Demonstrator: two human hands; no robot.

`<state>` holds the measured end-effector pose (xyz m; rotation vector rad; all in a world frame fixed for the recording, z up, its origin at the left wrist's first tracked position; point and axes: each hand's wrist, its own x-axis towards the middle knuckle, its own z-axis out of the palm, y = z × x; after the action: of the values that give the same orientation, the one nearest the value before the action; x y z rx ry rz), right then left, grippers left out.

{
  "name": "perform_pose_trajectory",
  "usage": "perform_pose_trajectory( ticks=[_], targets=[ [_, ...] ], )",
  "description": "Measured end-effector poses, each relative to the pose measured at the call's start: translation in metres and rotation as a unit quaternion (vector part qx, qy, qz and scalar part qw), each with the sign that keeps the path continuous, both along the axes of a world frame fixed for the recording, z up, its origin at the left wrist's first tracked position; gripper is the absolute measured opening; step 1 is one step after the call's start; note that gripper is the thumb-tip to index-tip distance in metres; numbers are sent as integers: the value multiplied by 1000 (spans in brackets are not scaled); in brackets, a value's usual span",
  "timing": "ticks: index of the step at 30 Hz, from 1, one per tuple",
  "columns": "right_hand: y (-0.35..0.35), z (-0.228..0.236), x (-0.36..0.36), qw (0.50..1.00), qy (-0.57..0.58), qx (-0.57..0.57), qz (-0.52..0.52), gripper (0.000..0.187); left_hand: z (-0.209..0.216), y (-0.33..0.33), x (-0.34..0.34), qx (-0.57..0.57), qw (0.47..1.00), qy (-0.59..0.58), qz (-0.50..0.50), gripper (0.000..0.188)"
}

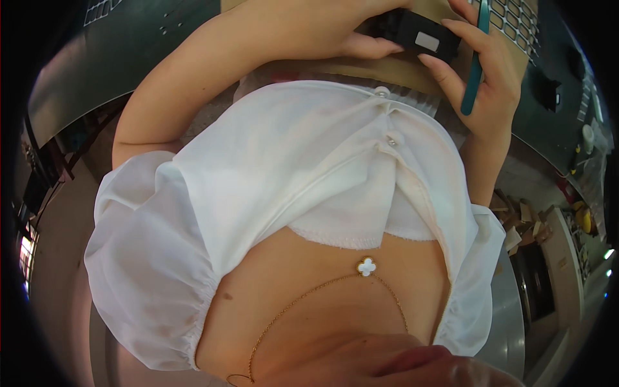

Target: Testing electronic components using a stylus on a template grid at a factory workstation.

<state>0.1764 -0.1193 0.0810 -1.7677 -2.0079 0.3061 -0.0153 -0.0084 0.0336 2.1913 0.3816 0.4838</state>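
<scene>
Near the top of the head view I hold a small black box-like part (411,27) with a pale silver rectangle on its face. My left hand (329,29) grips it from the left, the thumb along its near edge; the other fingertips are partly cut off by the frame's top. On the other side, my right hand (489,76) touches the part's right end with thumb and forefinger. Teal tweezers (474,77) lie across that same hand, held against the palm.
Brown cardboard (361,69) lies under my hands on a dark green table (161,58). A metal lattice sheet (516,22) is beside my right hand. Another small black piece (551,95) sits farther right. Tiny bits (171,27) are scattered at left. Clear plastic (599,161) hangs at the right edge.
</scene>
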Motion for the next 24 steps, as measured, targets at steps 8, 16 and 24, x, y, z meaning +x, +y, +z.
perform_pose_trajectory(
  ticks=[8, 16, 24],
  targets=[
    [-40, 7, 59, 966, 89, 164, -179, 29, -10, 4, -16, 139, 989, -46, 16, 30],
    [-109, -33, 134, 907, -50, 128, -398, 28, -7, 4, -28, 155, 988, -17, 11, 29],
    [-71, -16, 108, 923, -122, 1, -366, 27, -4, 13, -35, 106, 993, 52, 2, 32]
  ],
)
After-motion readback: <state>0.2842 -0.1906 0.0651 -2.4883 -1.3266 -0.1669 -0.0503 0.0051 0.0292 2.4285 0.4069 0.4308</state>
